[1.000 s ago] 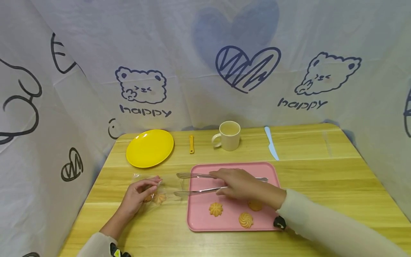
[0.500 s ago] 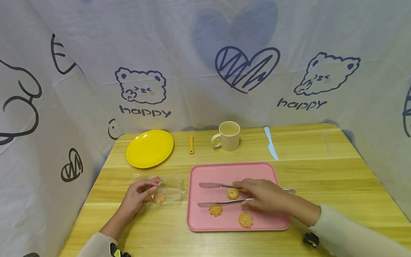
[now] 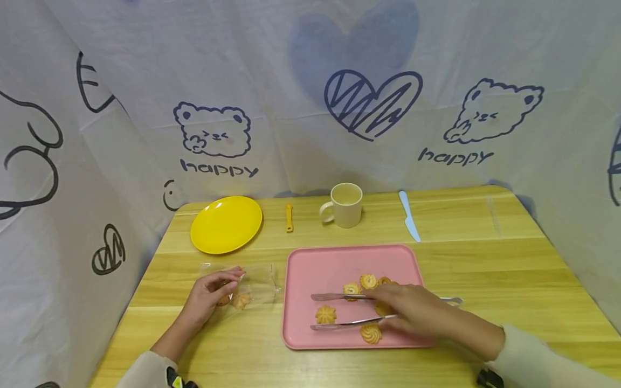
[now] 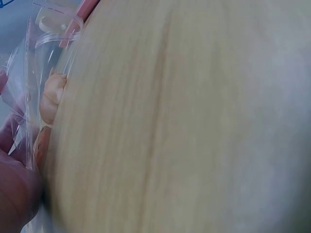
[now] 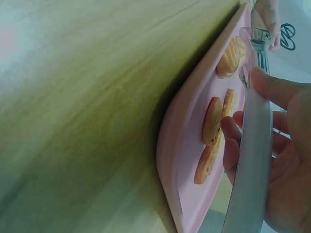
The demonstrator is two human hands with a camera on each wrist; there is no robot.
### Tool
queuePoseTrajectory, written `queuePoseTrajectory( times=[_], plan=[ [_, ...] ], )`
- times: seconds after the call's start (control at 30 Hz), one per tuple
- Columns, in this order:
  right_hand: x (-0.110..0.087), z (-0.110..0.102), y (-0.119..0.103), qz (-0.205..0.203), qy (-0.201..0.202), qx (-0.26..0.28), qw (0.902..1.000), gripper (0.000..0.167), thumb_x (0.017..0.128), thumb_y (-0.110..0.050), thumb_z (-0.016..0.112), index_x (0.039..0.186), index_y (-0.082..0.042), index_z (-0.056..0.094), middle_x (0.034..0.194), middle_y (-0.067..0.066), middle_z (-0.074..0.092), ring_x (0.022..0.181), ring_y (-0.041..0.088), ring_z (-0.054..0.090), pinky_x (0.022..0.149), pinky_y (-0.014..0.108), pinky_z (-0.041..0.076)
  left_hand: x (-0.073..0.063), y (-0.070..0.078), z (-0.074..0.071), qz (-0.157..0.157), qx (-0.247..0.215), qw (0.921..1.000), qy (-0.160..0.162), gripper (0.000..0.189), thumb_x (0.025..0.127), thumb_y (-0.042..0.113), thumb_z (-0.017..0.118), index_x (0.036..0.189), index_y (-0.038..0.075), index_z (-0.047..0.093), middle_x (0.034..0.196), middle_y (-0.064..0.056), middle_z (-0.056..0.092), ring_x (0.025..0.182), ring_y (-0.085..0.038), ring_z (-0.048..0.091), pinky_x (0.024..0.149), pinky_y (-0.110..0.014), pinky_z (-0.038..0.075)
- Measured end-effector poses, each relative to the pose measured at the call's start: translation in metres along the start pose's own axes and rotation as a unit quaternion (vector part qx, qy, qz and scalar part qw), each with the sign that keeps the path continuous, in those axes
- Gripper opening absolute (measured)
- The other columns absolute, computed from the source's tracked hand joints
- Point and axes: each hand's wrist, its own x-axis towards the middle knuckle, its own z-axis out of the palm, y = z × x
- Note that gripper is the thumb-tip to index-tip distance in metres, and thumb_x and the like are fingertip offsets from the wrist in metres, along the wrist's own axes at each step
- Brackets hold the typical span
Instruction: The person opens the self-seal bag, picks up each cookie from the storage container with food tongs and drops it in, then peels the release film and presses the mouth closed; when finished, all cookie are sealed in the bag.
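My left hand [image 3: 206, 296] pinches a clear plastic bag [image 3: 262, 277] on the table, left of the pink tray [image 3: 310, 264]. Cookies [image 3: 240, 300] show through the film, also in the left wrist view [image 4: 52, 99]. Over the tray, my right hand [image 3: 414, 310] grips metal tongs [image 3: 349, 324] whose two arms are spread apart and point left. In the head view a star-shaped cookie [image 3: 326, 314] appears between the tong tips. A swirled cookie [image 3: 371, 334] lies by the nearer arm; several others, such as a pale-centred cookie [image 3: 368, 281], lie by the farther arm, partly covered.
Along the back stand a yellow plate [image 3: 226, 223] and a cream mug [image 3: 347, 206]. A small orange-handled item [image 3: 289, 217] and a light blue knife [image 3: 409, 215] lie beside them. A printed cloth [image 3: 291, 81] hangs behind the wooden table [image 3: 495, 258].
My right hand has drawn the tongs away from the bag, rightward and toward me, over the cookies on the tray. Two pale-centred cookies have come into view. The left hand stays put.
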Motion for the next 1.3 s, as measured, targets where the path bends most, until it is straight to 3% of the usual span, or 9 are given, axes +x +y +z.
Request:
queuePoseTrajectory(
  times=[0.53, 1.1, 1.3],
  plan=[
    [-0.0008, 0.0001, 0.0033, -0.011, 0.018, -0.025, 0.9995, 0.048, 0.101, -0.028, 0.068, 0.146, -0.014, 0.06, 0.136, 0.006, 0.068, 0.122, 0.025, 0.067, 0.098, 0.049, 0.057, 0.0014, 0.0017, 0.0003, -0.003, 0.006, 1.0, 0.004, 0.016, 0.099, -0.001, 0.065, 0.108, -0.014, 0.068, 0.124, -0.007, 0.074, 0.13, -0.009, 0.06, 0.105, -0.015, 0.046],
    [-0.0028, 0.0042, 0.0053, -0.031, 0.049, -0.027, 0.998, 0.048, 0.101, -0.034, 0.067, 0.141, -0.009, 0.064, 0.13, 0.006, 0.071, 0.117, 0.023, 0.07, 0.094, 0.045, 0.059, 0.0, 0.0031, 0.0015, 0.004, 0.001, 1.0, 0.005, 0.018, 0.099, -0.002, 0.065, 0.108, -0.017, 0.066, 0.123, -0.002, 0.075, 0.129, -0.008, 0.061, 0.106, -0.015, 0.045],
    [-0.0021, 0.0043, 0.0064, -0.037, 0.051, -0.02, 0.9978, 0.047, 0.101, -0.034, 0.068, 0.14, -0.008, 0.064, 0.13, 0.006, 0.072, 0.116, 0.022, 0.07, 0.093, 0.045, 0.059, -0.0007, 0.0033, 0.0014, 0.011, -0.014, 0.9998, 0.01, 0.015, 0.099, -0.004, 0.064, 0.107, -0.016, 0.067, 0.125, -0.008, 0.074, 0.128, -0.01, 0.062, 0.105, -0.017, 0.047]
  ],
)
